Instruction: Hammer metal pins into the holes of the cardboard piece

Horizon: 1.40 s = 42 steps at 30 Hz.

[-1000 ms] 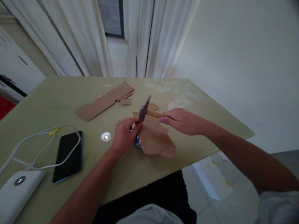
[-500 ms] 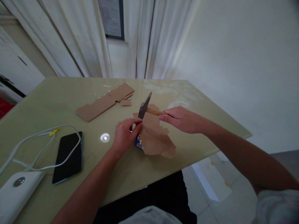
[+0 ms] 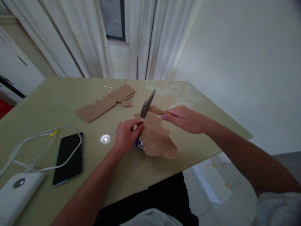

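Note:
My right hand (image 3: 182,119) is closed round the wooden handle of a hammer (image 3: 146,105). The hammer's dark metal head is tilted, just above the fingertips of my left hand (image 3: 127,133). Thumb and forefinger of that hand pinch a small nail (image 3: 143,121), mostly hidden by the fingers, over a torn piece of brown cardboard (image 3: 157,138). Rows of small holes dot the cardboard's upper part. A blue object (image 3: 139,144) shows partly from under the cardboard's left edge. Beside my left hand lie some small metal pieces (image 3: 118,127), partly covered.
Longer cardboard strips (image 3: 105,105) lie farther back on the table (image 3: 113,188). At the left are a black phone (image 3: 68,160), a white cable (image 3: 47,135) and a white power bank (image 3: 20,194). A clear round disc (image 3: 105,139) sits near my left wrist.
The hammer head has risen slightly up and to the right, away from my left fingertips. My left hand and the cardboard stay in place.

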Each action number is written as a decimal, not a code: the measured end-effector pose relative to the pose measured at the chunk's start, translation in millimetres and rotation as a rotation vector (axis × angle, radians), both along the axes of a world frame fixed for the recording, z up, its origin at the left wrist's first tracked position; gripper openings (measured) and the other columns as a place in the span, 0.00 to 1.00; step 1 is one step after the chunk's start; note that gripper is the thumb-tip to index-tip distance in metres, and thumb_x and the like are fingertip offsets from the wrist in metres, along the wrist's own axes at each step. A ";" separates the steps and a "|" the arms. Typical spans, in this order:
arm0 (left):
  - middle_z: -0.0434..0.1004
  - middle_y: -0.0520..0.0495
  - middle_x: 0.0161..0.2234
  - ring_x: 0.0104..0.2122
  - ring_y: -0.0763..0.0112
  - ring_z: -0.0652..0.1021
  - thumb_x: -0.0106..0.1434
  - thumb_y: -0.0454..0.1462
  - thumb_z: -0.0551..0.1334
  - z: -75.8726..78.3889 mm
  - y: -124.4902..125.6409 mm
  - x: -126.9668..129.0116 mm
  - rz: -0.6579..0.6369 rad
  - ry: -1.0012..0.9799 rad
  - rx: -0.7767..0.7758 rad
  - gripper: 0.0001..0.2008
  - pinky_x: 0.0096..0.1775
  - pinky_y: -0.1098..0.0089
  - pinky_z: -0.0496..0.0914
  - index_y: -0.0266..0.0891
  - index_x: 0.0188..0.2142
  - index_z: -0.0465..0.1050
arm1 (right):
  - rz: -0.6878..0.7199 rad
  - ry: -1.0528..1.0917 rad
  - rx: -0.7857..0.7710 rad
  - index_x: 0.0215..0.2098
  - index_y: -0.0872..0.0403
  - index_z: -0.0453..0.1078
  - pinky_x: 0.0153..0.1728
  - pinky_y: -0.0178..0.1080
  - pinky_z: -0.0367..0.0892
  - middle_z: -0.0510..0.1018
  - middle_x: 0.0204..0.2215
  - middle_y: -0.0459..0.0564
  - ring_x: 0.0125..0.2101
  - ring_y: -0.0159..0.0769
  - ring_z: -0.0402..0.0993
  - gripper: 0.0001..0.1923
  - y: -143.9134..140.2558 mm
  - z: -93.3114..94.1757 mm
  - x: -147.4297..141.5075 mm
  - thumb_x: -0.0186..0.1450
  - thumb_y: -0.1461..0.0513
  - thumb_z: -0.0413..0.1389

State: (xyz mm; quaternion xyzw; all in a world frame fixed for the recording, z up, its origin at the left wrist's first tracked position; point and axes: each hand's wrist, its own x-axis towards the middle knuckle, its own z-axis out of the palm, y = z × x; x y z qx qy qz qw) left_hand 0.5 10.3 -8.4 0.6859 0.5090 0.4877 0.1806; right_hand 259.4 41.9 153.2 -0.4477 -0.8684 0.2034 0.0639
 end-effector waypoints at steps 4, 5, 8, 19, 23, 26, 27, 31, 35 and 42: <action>0.87 0.48 0.34 0.26 0.70 0.74 0.72 0.40 0.69 -0.4 -0.1 0.0 -0.008 -0.010 0.006 0.09 0.34 0.68 0.72 0.43 0.45 0.89 | -0.010 0.001 -0.037 0.25 0.51 0.65 0.35 0.42 0.55 0.70 0.24 0.46 0.28 0.36 0.66 0.34 0.7 -0.5 -1.1 0.80 0.38 0.50; 0.87 0.48 0.34 0.26 0.70 0.74 0.72 0.40 0.69 -0.4 -0.1 -0.2 -0.010 -0.010 0.007 0.09 0.34 0.68 0.72 0.43 0.45 0.89 | -0.007 -0.004 -0.058 0.26 0.51 0.66 0.36 0.42 0.56 0.71 0.24 0.46 0.29 0.37 0.67 0.33 0.6 -1.6 -2.6 0.80 0.38 0.51; 0.87 0.48 0.34 0.26 0.70 0.74 0.71 0.40 0.69 -0.5 0.0 -0.6 -0.007 -0.001 0.006 0.08 0.34 0.68 0.72 0.43 0.44 0.89 | -0.002 -0.034 -0.080 0.27 0.51 0.68 0.36 0.42 0.57 0.73 0.25 0.47 0.29 0.38 0.69 0.33 0.5 -3.0 -5.4 0.79 0.37 0.50; 0.87 0.48 0.33 0.25 0.70 0.73 0.71 0.40 0.69 -0.9 0.6 -0.3 -0.010 0.000 0.009 0.08 0.35 0.67 0.73 0.44 0.44 0.89 | 0.000 -0.017 -0.086 0.26 0.50 0.64 0.37 0.43 0.57 0.70 0.24 0.47 0.29 0.38 0.67 0.35 0.4 -5.0 -5.1 0.80 0.35 0.47; 0.88 0.48 0.34 0.26 0.69 0.74 0.71 0.40 0.69 -0.5 -0.1 -0.6 -0.009 0.001 0.003 0.08 0.35 0.67 0.72 0.43 0.45 0.89 | -0.003 -0.012 -0.039 0.26 0.50 0.65 0.36 0.43 0.55 0.70 0.24 0.47 0.29 0.38 0.67 0.34 -0.3 -2.9 -2.2 0.80 0.37 0.48; 0.88 0.48 0.35 0.26 0.69 0.74 0.71 0.40 0.69 0.0 0.0 -0.6 -0.018 -0.001 -0.002 0.08 0.35 0.67 0.72 0.44 0.45 0.89 | -0.016 0.012 -0.009 0.26 0.50 0.63 0.34 0.42 0.54 0.69 0.23 0.45 0.27 0.36 0.65 0.35 -0.5 2.2 0.3 0.79 0.35 0.47; 0.88 0.48 0.34 0.26 0.69 0.74 0.71 0.40 0.70 0.2 0.1 -0.5 -0.017 -0.003 -0.003 0.08 0.35 0.67 0.72 0.44 0.45 0.89 | -0.020 0.015 -0.016 0.26 0.50 0.63 0.34 0.42 0.54 0.68 0.23 0.45 0.27 0.36 0.65 0.35 -0.7 2.6 -0.2 0.79 0.35 0.47; 0.87 0.49 0.34 0.26 0.69 0.74 0.71 0.38 0.69 1.0 0.2 -0.1 -0.019 -0.007 0.007 0.08 0.35 0.68 0.72 0.44 0.45 0.89 | -0.008 -0.015 -0.091 0.26 0.50 0.67 0.35 0.42 0.57 0.72 0.24 0.47 0.29 0.38 0.69 0.37 -1.5 -3.1 -5.7 0.77 0.32 0.48; 0.88 0.48 0.35 0.27 0.69 0.75 0.71 0.38 0.69 1.9 -0.3 -0.2 -0.029 -0.002 0.003 0.07 0.35 0.68 0.72 0.44 0.44 0.88 | 0.000 -0.041 -0.054 0.27 0.51 0.68 0.36 0.42 0.58 0.73 0.25 0.48 0.31 0.39 0.70 0.38 -1.8 -4.6 -5.0 0.78 0.32 0.46; 0.88 0.48 0.37 0.29 0.69 0.76 0.71 0.39 0.69 2.8 -2.2 0.0 -0.031 0.005 -0.036 0.07 0.37 0.67 0.74 0.43 0.45 0.88 | -0.024 -0.119 -0.044 0.29 0.51 0.67 0.38 0.42 0.56 0.73 0.27 0.48 0.33 0.38 0.69 0.32 -4.6 2.8 -2.5 0.82 0.40 0.46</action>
